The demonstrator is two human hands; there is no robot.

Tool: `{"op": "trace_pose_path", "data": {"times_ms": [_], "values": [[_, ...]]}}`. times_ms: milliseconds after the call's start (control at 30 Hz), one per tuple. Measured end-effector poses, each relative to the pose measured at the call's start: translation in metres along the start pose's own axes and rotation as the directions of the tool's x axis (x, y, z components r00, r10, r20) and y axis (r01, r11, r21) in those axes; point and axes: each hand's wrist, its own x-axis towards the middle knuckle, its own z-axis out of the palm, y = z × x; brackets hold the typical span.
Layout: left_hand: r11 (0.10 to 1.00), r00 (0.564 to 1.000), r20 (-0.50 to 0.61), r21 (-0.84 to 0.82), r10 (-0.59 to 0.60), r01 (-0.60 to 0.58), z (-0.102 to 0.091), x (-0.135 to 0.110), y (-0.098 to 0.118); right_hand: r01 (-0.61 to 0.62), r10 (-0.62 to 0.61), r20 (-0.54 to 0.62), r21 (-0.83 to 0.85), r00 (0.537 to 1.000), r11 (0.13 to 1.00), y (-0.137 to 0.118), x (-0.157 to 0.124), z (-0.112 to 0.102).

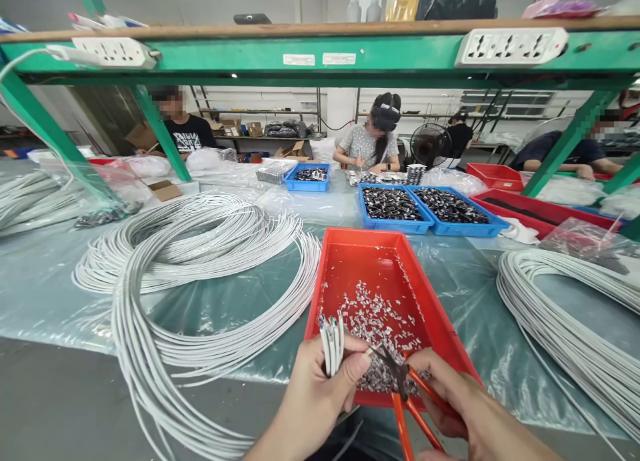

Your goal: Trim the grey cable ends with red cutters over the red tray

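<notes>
My left hand (325,387) is closed round a bundle of white cables (331,351), their cut ends pointing up. Between its thumb and forefinger one cable end sticks out to the right. My right hand (450,387) grips wire cutters (403,377) with orange handles, and their dark jaws are at that cable end. Whether the jaws touch the cable I cannot tell. Both hands are over the near end of a red tray (360,264), which holds many small silvery and whitish scraps (375,314).
Large coils of white cable (150,301) lie to the left, another coil (565,314) to the right. Beyond the tray stand blue trays (367,221) of small black parts. A green shelf frame (300,54) with power strips (510,47) crosses above. Several people sit opposite.
</notes>
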Motion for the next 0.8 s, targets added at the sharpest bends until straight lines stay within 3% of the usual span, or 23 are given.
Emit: {"op": "trace_pose_path", "data": {"times_ms": [233, 433, 567, 633, 700, 800], "values": [[1.0, 0.999, -0.022, 0.011, 0.029, -0.028, 0.0008, -0.0012, -0.0012, 0.075, -0.088, -0.107, -0.111, 0.99, 0.991, -0.0012, -0.0024, 0.0023], [0.999, 0.997, -0.059, -0.004, 0.043, -0.044, 0.002, -0.0005, -0.0047, -0.011, 0.013, 0.028, -0.073, 1.0, 0.997, -0.0015, -0.0028, 0.0006], [0.992, 0.995, -0.06, 0.101, 0.077, -0.07, 0.0028, 0.0, -0.0008, -0.016, 0.022, 0.021, -0.241, 1.0, 0.97, 0.0028, -0.0039, 0.0001], [0.978, 0.991, -0.065, 0.185, 0.113, -0.1, 0.0032, -0.0003, 0.0007, 0.008, -0.014, -0.019, -0.279, 1.0, 0.96, 0.0045, -0.0026, 0.0008], [0.964, 0.989, -0.049, 0.233, 0.141, -0.126, 0.0034, -0.0007, 0.0015, 0.081, -0.107, -0.12, -0.207, 0.987, 0.975, 0.0048, 0.0005, 0.0013], [0.968, 0.987, -0.051, 0.21, 0.153, -0.139, 0.0029, -0.0006, 0.0028, 0.229, -0.204, -0.448, 0.001, 0.87, 0.973, 0.0034, 0.0046, 0.0002]]}}
